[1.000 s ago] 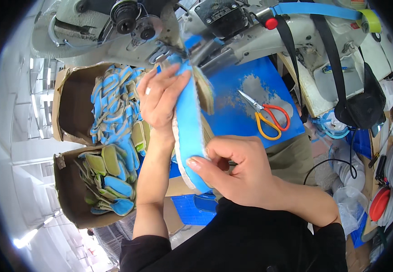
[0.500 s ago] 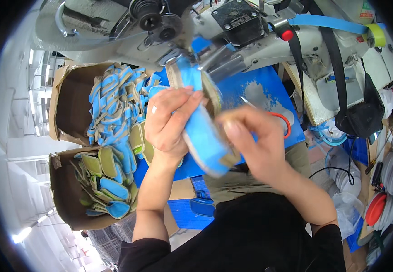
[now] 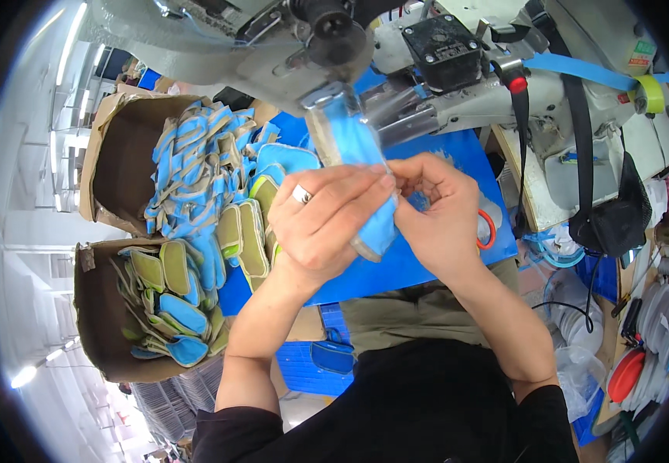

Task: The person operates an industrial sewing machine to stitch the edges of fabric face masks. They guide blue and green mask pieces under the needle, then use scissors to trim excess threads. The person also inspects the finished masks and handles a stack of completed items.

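A blue fabric piece with beige edges (image 3: 355, 143) stretches down from under the sewing machine (image 3: 419, 108). My left hand (image 3: 323, 220) lies over its middle, fingers closed round it; a ring is on one finger. Against the piece's right edge, my right hand (image 3: 442, 216) is closed with thumb and fingers pinched together. The fingertips meet close to those of my left hand. The piece's lower end shows below my fingers, over the blue tabletop (image 3: 334, 287). Scissors with an orange-red handle (image 3: 488, 230) lie beside my right hand, their blades hidden.
At left, a cardboard box (image 3: 122, 170) stands by a heap of blue and beige strips (image 3: 195, 170). A nearer box (image 3: 91, 309) holds several green and blue padded pieces (image 3: 182, 312). More green-backed pieces (image 3: 252, 239) lie beside my left hand. Black straps (image 3: 577, 139) hang at right.
My right hand has closed in on the fabric's edge beside my left hand. The piece's lower end has drawn back under my hands. The whole view has shifted slightly.
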### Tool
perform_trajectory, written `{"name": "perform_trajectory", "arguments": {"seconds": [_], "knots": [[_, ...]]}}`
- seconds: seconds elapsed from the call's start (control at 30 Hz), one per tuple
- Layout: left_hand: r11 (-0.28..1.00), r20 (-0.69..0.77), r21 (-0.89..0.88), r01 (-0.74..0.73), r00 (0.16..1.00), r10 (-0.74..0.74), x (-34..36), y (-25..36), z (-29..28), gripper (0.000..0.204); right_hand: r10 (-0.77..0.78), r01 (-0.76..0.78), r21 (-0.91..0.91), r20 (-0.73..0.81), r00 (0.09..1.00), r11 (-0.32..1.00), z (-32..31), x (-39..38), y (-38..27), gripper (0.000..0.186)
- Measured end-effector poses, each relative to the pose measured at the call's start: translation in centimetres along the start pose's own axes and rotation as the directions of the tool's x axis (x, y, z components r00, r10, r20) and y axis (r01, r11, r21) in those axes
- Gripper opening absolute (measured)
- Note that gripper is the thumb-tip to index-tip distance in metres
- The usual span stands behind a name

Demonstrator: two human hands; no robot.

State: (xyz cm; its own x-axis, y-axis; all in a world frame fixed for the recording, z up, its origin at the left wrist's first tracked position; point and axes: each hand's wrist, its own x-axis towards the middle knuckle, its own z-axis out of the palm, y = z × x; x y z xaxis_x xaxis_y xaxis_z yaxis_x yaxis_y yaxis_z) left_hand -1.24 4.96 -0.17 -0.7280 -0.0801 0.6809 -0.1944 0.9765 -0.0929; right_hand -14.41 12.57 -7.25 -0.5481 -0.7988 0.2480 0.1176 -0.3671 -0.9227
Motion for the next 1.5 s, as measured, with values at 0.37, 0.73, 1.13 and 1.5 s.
{"name": "perform_trajectory", "arguments": {"seconds": [0.37, 0.73, 1.13, 1.5], "knots": [[0.999, 0.01, -0.052, 0.009, 1.0, -0.008, 1.7, -3.5, 0.8, 0.027, 0.098, -0.093, 0.083, -0.06, 0.993, 0.992, 1.5, 2.4, 0.1, 0.012], [0.982, -0.045, -0.179, 0.064, 0.996, -0.073, 0.8, -4.6, 1.1, 0.026, -0.346, 0.3, -0.304, -0.108, 0.932, 0.904, 1.1, 2.3, 1.4, 0.02], [0.983, -0.01, -0.186, -0.01, 1.0, 0.009, 0.5, -4.8, 1.0, 0.023, -0.376, 0.296, -0.336, -0.204, 0.904, 0.894, 2.6, 1.3, 3.2, 0.023], [0.996, 0.041, -0.023, -0.09, 0.995, 0.091, 0.9, -4.2, 0.6, 0.022, -0.178, 0.142, -0.212, -0.161, 0.971, 0.967, 2.1, 1.3, 2.0, 0.019]]}}
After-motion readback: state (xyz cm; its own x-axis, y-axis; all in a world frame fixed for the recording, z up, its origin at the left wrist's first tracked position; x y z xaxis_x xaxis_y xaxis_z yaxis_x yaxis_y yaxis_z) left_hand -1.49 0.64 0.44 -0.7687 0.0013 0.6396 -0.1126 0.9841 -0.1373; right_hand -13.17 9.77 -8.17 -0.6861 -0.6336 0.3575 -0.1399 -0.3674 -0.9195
